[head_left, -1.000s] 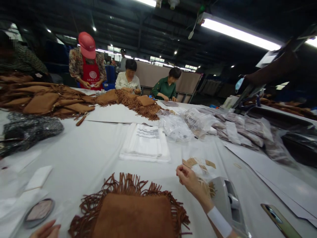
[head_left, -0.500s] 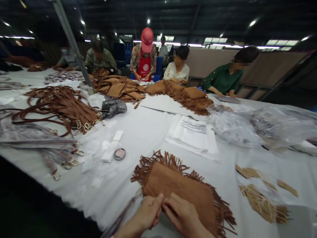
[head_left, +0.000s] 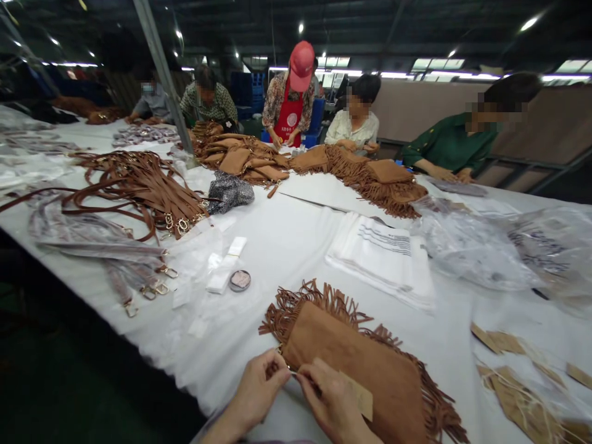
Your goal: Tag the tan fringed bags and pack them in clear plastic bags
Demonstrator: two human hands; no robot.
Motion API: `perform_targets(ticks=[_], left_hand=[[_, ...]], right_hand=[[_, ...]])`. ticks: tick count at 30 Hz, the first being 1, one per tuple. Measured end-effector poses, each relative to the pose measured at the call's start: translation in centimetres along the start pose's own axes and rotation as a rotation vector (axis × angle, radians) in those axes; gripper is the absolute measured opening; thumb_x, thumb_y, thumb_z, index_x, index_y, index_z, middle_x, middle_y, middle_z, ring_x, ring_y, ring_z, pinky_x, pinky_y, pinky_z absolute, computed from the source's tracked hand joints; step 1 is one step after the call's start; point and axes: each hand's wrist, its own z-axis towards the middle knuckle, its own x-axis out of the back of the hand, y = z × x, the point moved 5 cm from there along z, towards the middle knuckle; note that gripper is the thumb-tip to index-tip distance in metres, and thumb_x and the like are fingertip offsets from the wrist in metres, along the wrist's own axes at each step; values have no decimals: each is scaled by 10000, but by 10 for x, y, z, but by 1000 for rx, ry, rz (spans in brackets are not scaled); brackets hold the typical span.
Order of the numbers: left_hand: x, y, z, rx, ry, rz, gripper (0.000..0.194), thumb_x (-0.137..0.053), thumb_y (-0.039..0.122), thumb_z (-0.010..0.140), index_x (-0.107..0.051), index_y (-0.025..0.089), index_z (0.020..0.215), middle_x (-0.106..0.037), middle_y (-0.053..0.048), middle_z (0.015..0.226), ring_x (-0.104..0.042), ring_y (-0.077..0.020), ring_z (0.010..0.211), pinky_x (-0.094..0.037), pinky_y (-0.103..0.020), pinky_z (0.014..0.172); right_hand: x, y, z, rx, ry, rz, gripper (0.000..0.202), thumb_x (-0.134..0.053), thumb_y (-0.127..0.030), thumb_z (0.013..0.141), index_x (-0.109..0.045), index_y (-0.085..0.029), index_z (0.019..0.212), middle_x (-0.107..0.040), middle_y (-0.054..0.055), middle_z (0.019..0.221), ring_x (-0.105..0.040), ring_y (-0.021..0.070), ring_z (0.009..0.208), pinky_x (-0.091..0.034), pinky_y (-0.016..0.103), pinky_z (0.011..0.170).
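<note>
Left hand (head_left: pixel 259 388) & right hand (head_left: pixel 330 401) pinch together at corner of soft brown suede fringed bag (head_left: pixel 370 364). Right hand also holds flat kraft-paper tag (head_left: pixel 358 396). Round tin (head_left: pixel 239 280) further out, left of hands, on white-clothed desk (head_left: pixel 287 240).

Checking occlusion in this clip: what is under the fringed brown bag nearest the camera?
The fringed brown bag lies on the white table cover. The cover directly beneath it is hidden. The left hand and right hand cover its near corner.
</note>
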Motion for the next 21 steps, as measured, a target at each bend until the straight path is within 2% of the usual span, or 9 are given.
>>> perform_targets(ticks=[2, 3, 6, 8, 12, 15, 18, 21], left_hand=[[16, 1, 8, -46, 107, 111, 143, -543, 332, 799, -576, 193, 808, -631, -18, 788, -569, -169, 751, -419, -268, 706], [21, 0, 13, -59, 121, 182, 133, -548, 299, 787, -586, 193, 857, -643, -30, 854, -575, -182, 803, -420, -279, 743], [18, -5, 24, -78, 5, 392, 209, -525, 173, 729, -577, 200, 929, -632, -27, 860, -563, -192, 798, -399, -286, 729], [12, -8, 28, -118, -77, 487, 223, -456, 105, 716, -553, 208, 889, -613, -16, 806, -552, -186, 766, -381, -282, 710], [14, -12, 33, -141, -5, 552, 161, -397, 76, 705, -462, 214, 757, -580, -23, 805, -538, -184, 799, -371, -289, 735], [19, -16, 37, -89, 18, 431, 116, -415, 106, 713, -422, 221, 718, -552, -2, 738, -529, -170, 743, -372, -286, 697], [20, -24, 41, 46, -12, 231, 37, -466, 222, 769, -452, 219, 803, -539, 31, 633, -520, -148, 598, -368, -264, 583], [18, -34, 43, 241, -89, 3, 297, -474, 489, 825, -491, 197, 877, -568, 31, 572, -457, -112, 447, -290, -227, 449]], right_hand=[[2, 8, 8, -51, 42, 2, 225, -461, -290, 942, -617, -214, 798, -615, 16, 725, -590, 153, 650, -401, 255, 602], [2, 12, 12, -76, 60, 11, 229, -464, -296, 939, -615, -212, 788, -615, 16, 720, -583, 153, 641, -400, 259, 606], [0, 24, 21, -135, 88, 47, 243, -462, -306, 929, -609, -205, 764, -624, 25, 716, -570, 159, 632, -400, 270, 615], [-7, 31, 24, -164, 72, 78, 250, -457, -307, 921, -611, -203, 753, -635, 33, 719, -575, 167, 642, -403, 275, 623], [-22, 40, 24, -214, 49, 143, 272, -446, -315, 909, -622, -200, 736, -654, 42, 724, -593, 179, 665, -406, 277, 629], [-26, 45, 24, -244, 66, 183, 275, -459, -343, 904, -641, -199, 757, -670, 47, 739, -601, 185, 675, -409, 278, 637], [-26, 49, 25, -265, 78, 226, 268, -474, -361, 896, -653, -198, 781, -685, 50, 760, -608, 188, 680, -415, 276, 644], [-25, 52, 24, -279, 90, 258, 277, -478, -376, 893, -656, -193, 784, -686, 50, 755, -602, 186, 666, -414, 273, 636]])
